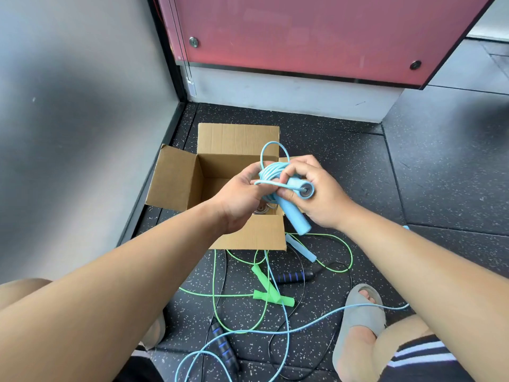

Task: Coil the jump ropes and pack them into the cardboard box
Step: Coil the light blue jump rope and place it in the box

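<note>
Over the open cardboard box (179, 180) both my hands hold a light blue jump rope (292, 209) wound into a coil around its handles. My left hand (242, 197) grips the coiled cord from the left. My right hand (316, 188) grips the handle end and pinches a strand against it. One loop of cord sticks up above the coil. On the floor in front of the box lie a green jump rope (271, 296), a black jump rope with blue-banded handles (293, 277) and another light blue jump rope (301, 248), all loose and tangled together.
The box stands in a corner, with a grey wall on the left and a red panel (303, 31) behind it. The floor is dark speckled rubber. My right foot in a grey slide sandal (360, 323) rests on the loose blue cord.
</note>
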